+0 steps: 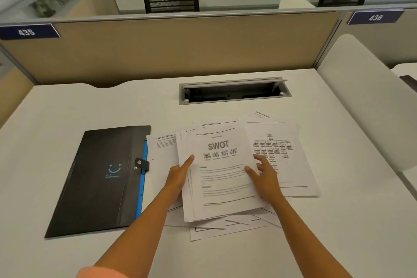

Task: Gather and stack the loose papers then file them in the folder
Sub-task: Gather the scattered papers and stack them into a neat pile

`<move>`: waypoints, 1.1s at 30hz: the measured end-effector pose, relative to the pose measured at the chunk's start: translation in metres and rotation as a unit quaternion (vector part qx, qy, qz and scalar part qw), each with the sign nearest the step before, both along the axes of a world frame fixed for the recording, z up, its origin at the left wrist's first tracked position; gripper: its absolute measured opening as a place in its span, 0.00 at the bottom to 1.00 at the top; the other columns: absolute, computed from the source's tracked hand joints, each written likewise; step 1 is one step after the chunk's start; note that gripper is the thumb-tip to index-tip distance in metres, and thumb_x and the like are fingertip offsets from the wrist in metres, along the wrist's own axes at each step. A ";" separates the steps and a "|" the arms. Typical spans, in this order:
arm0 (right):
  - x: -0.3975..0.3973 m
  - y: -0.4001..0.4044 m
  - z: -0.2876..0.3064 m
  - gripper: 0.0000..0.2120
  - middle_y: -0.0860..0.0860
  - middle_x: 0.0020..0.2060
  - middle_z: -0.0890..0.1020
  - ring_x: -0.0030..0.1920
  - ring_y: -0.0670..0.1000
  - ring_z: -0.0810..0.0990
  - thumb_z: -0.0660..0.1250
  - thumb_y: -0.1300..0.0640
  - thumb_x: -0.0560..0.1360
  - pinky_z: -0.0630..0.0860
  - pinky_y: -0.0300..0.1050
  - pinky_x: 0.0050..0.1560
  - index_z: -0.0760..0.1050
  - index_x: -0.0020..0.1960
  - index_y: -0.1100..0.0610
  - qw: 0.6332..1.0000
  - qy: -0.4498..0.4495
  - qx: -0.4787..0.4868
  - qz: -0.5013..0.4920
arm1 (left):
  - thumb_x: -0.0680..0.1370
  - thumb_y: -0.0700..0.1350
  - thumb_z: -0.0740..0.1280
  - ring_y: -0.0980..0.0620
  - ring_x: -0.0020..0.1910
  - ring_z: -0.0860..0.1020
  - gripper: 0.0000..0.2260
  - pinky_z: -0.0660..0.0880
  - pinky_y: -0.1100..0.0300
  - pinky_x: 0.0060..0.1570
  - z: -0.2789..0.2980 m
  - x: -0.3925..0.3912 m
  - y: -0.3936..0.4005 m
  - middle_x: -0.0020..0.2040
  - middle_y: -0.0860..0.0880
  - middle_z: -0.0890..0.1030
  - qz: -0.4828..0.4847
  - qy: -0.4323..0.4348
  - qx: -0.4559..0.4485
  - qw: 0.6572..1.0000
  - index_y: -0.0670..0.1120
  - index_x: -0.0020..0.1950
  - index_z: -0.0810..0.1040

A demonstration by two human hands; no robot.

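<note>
Head view: the left hand (pixel 178 176) grips the left edge of a loose stack of white printed papers (pixel 222 178) while the right hand (pixel 264 176) rests spread-fingered on top, with the closed black snap-fastened folder (pixel 101 178) lying left of both hands' fingers on the white desk (pixel 338 232).
</note>
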State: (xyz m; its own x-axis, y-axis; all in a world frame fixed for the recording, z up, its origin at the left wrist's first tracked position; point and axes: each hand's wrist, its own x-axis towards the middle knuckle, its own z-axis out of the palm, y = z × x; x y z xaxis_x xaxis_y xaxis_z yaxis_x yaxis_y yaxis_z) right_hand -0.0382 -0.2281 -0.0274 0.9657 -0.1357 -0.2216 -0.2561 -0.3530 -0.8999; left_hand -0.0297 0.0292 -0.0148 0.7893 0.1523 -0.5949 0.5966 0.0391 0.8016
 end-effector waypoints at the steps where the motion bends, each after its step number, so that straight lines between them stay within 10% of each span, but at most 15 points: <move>1: 0.001 0.005 -0.002 0.17 0.41 0.49 0.78 0.47 0.39 0.78 0.68 0.56 0.77 0.73 0.26 0.37 0.69 0.64 0.52 1.000 0.006 -0.011 0.011 | 0.78 0.57 0.66 0.54 0.44 0.78 0.19 0.72 0.57 0.49 0.000 0.000 0.000 0.50 0.49 0.80 0.000 -0.005 -0.003 1.000 0.47 0.64 0.74; 8: 0.004 0.031 -0.007 0.17 0.52 0.58 0.80 0.57 0.54 0.80 0.60 0.53 0.81 0.78 0.51 0.59 0.70 0.69 0.56 0.992 0.009 -0.107 0.069 | 0.72 0.51 0.76 0.51 0.47 0.82 0.20 0.77 0.60 0.39 -0.004 -0.001 0.004 0.50 0.49 0.84 -0.007 -0.005 -0.002 1.000 0.46 0.61 0.79; 13: 0.007 0.036 -0.009 0.17 0.52 0.43 0.78 0.43 0.53 0.78 0.56 0.44 0.81 0.71 0.40 0.40 0.74 0.46 0.55 0.982 0.003 -0.149 0.116 | 0.70 0.46 0.78 0.51 0.45 0.83 0.12 0.78 0.60 0.39 -0.010 -0.002 0.005 0.51 0.47 0.85 -0.016 -0.006 0.016 1.000 0.49 0.50 0.81; 24: 0.045 -0.073 0.015 0.44 0.61 0.68 0.67 0.69 0.63 0.64 0.78 0.41 0.64 0.64 0.61 0.65 0.63 0.71 0.57 0.930 0.153 -0.301 -0.148 | 0.70 0.43 0.78 0.48 0.48 0.83 0.18 0.79 0.57 0.45 -0.014 0.000 0.009 0.55 0.44 0.84 -0.035 -0.002 0.029 0.999 0.42 0.58 0.81; 33: 0.042 -0.097 0.011 0.49 0.58 0.61 0.74 0.63 0.62 0.74 0.83 0.41 0.53 0.66 0.58 0.63 0.64 0.64 0.59 0.923 0.178 -0.287 -0.182 | 0.71 0.44 0.77 0.51 0.44 0.83 0.12 0.78 0.60 0.39 -0.016 -0.004 0.006 0.52 0.45 0.85 -0.023 -0.020 0.037 0.999 0.46 0.53 0.82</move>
State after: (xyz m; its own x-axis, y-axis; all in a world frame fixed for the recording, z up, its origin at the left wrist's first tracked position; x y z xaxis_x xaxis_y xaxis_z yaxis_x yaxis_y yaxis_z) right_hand 0.0041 -0.3250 -0.0162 0.7120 -0.6314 -0.3073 -0.6961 -0.5769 -0.4274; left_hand -0.0334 0.0351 -0.0311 0.8196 0.1572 -0.5509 0.5635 -0.0475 0.8248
